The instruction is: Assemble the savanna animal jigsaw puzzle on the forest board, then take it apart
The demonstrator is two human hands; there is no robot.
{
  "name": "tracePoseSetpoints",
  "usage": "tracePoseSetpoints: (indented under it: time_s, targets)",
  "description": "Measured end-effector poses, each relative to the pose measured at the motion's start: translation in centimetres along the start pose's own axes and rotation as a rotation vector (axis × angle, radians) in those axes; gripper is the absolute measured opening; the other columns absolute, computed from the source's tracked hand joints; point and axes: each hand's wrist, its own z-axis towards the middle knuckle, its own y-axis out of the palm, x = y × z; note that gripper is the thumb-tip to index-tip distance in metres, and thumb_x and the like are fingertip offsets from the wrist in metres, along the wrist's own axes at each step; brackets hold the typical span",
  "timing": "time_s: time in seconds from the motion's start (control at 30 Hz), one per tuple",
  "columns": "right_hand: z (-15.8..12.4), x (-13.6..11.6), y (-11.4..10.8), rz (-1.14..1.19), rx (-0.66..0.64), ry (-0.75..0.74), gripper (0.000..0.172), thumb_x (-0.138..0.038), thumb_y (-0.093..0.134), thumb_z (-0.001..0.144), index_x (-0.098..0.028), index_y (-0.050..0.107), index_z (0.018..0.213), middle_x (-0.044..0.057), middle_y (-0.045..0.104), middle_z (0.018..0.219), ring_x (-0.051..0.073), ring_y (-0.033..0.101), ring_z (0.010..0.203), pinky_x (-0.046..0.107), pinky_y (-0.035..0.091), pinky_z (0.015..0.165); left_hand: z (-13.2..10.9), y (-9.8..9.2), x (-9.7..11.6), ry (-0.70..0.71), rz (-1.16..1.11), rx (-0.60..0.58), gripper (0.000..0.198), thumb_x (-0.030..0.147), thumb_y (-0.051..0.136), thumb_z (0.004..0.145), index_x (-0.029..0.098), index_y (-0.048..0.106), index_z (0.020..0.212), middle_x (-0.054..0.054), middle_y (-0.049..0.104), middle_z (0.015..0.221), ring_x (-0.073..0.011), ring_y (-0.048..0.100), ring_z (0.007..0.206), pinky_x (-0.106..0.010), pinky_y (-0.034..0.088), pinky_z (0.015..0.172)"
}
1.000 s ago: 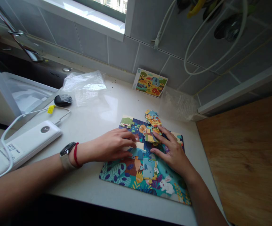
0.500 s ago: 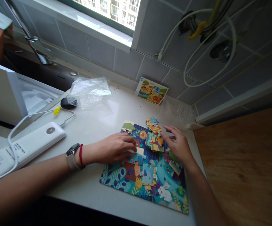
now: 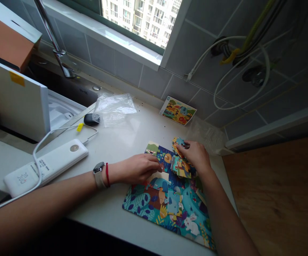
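A jungle-animal jigsaw puzzle [image 3: 167,202] lies partly assembled on the white countertop [image 3: 111,142], with a rabbit and a blue elephant showing. My left hand [image 3: 139,169] rests with its fingertips on the puzzle's middle, beside a pale cream patch. A loose pile of puzzle pieces [image 3: 182,167] sits on the upper right of the puzzle. My right hand [image 3: 195,154] is closed over that pile, and its fingertips pinch a piece [image 3: 178,144] at the top. The hand hides part of the pile.
A small puzzle picture card [image 3: 178,111] leans on the tiled wall. A plastic bag [image 3: 115,108], a black mouse [image 3: 91,119], a white power bank [image 3: 46,167] with its cable, and a white box [image 3: 15,99] stand to the left. A wooden board [image 3: 274,192] lies right of the counter.
My right hand has moved from beside the pile onto its top and closed over a piece. My left hand stays on the puzzle. The whole view has tilted upward.
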Motion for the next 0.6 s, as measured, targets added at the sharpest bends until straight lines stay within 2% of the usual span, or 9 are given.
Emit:
tracePoseSetpoints:
  time_s: [0.1, 0.17, 0.23, 0.37, 0.47, 0.6]
  targets:
    - [-1.8, 1.2, -0.6, 0.079, 0.149, -0.1, 0.045, -0.055, 0.067, 0.091, -0.021, 0.081, 0.118, 0.016, 0.081, 0.114, 0.036, 0.076, 0.108, 0.043, 0.058, 0.09, -0.1, -0.1, -0.3, -0.002, -0.031, -0.001, 0.037, 0.003, 0.049, 0.095, 0.017, 0.072, 0.122, -0.011, 0.073, 0.116, -0.0226, 0.07, 0.105, -0.037, 0.058, 0.096]
    - [-4.2, 1.7, -1.0, 0.193, 0.273, -0.352, 0.041, -0.051, 0.066, 0.094, -0.02, 0.08, 0.117, 0.014, 0.079, 0.123, 0.033, 0.074, 0.114, 0.044, 0.057, 0.099, -0.1, -0.1, -0.4, -0.009, -0.047, -0.012, 0.043, -0.001, 0.049, 0.091, 0.018, 0.071, 0.124, -0.01, 0.073, 0.117, -0.0224, 0.07, 0.108, -0.037, 0.057, 0.098]
    - [-7.4, 2.1, -1.0, 0.249, 0.339, -0.595, 0.036, -0.047, 0.066, 0.097, -0.022, 0.079, 0.119, 0.013, 0.077, 0.126, 0.03, 0.074, 0.113, 0.045, 0.058, 0.101, -0.1, -0.2, -0.4, -0.017, -0.057, -0.017, 0.041, 0.0, 0.048, 0.093, 0.017, 0.071, 0.124, -0.011, 0.073, 0.116, -0.0225, 0.07, 0.108, -0.036, 0.057, 0.098]
    - [-13.1, 2.7, 0.4, 0.261, 0.27, -0.967, 0.034, -0.035, 0.071, 0.096, -0.022, 0.075, 0.128, 0.013, 0.077, 0.127, 0.026, 0.075, 0.109, 0.04, 0.062, 0.095, 0.0, -0.3, -0.2, -0.035, -0.069, -0.013, 0.038, 0.001, 0.048, 0.096, 0.015, 0.07, 0.123, -0.012, 0.073, 0.115, -0.0226, 0.07, 0.104, -0.037, 0.057, 0.096]
    - [-14.7, 3.4, 2.2, 0.233, 0.224, -1.038, 0.032, -0.037, 0.071, 0.096, -0.021, 0.076, 0.123, 0.014, 0.079, 0.12, 0.026, 0.077, 0.101, 0.039, 0.064, 0.09, 0.0, -0.4, -0.1, -0.033, -0.07, -0.025, 0.036, 0.005, 0.048, 0.1, 0.016, 0.07, 0.126, -0.011, 0.072, 0.115, -0.0225, 0.07, 0.104, -0.036, 0.057, 0.095]
    - [-14.7, 3.7, 4.0, 0.261, 0.195, -1.042, 0.031, -0.036, 0.074, 0.093, -0.02, 0.076, 0.119, 0.015, 0.079, 0.115, 0.027, 0.076, 0.097, 0.04, 0.065, 0.083, -0.1, -0.5, 0.0, -0.005, -0.064, -0.04, 0.021, 0.023, 0.062, 0.103, 0.016, 0.071, 0.121, -0.012, 0.072, 0.117, -0.0239, 0.069, 0.108, -0.037, 0.055, 0.097]
